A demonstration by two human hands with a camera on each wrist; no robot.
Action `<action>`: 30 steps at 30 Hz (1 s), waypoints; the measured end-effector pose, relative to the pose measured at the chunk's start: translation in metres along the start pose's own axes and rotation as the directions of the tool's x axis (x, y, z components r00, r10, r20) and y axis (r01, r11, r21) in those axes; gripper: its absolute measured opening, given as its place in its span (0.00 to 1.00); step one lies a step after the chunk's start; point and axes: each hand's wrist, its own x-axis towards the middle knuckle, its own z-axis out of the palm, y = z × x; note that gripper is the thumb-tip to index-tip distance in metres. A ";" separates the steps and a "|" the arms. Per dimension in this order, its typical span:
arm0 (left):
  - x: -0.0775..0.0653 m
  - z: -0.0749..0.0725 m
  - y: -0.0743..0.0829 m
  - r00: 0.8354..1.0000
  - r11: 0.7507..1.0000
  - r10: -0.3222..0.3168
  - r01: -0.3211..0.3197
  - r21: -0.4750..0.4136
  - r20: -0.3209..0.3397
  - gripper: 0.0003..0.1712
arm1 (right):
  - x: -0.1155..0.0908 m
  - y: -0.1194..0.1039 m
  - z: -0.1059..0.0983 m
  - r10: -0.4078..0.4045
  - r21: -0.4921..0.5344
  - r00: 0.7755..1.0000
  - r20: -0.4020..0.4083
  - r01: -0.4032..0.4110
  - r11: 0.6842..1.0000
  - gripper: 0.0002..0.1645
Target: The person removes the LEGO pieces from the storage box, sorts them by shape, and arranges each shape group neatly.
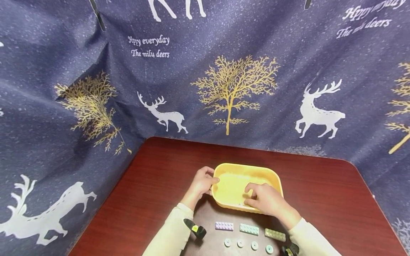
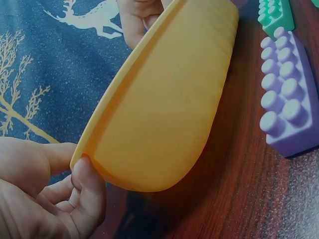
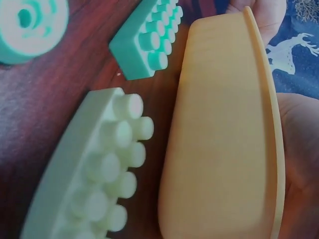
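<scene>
A yellow plastic basin (image 1: 230,206) stands on the table in the head view. My left hand (image 1: 203,182) grips its left end, thumb over the rim and fingers outside; the left wrist view shows this pinch on the rim (image 2: 82,149) up close. My right hand (image 1: 264,198) reaches over the front right side into the basin, its fingers bent downward inside. A small whitish bit shows on the basin floor by its thumb. The basin wall (image 3: 219,124) hides these fingertips in the right wrist view, and I cannot tell whether they hold anything.
In front of the basin lie a purple brick (image 1: 224,226), a mint green brick (image 1: 249,229) and a pale green brick (image 1: 274,234) in a row. Several small round wheels, one a greener wheel (image 1: 269,249), lie nearer me. A patterned blue cloth (image 1: 243,106) hangs behind the table.
</scene>
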 end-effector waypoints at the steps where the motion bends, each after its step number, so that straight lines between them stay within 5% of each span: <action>1: 0.000 0.000 0.000 1.000 1.000 -0.001 0.001 -0.002 0.000 0.24 | 0.001 0.000 0.000 -0.002 0.001 1.000 0.011 0.002 1.000 0.17; 12: -0.002 -0.001 0.002 1.000 1.000 0.006 -0.006 -0.004 0.001 0.24 | 0.014 0.003 0.004 -0.085 0.026 0.994 0.066 0.083 0.996 0.16; 30: -0.004 -0.001 0.002 1.000 1.000 0.017 -0.017 -0.016 0.003 0.23 | 0.025 -0.006 0.008 -0.083 0.072 0.994 0.075 0.077 0.994 0.03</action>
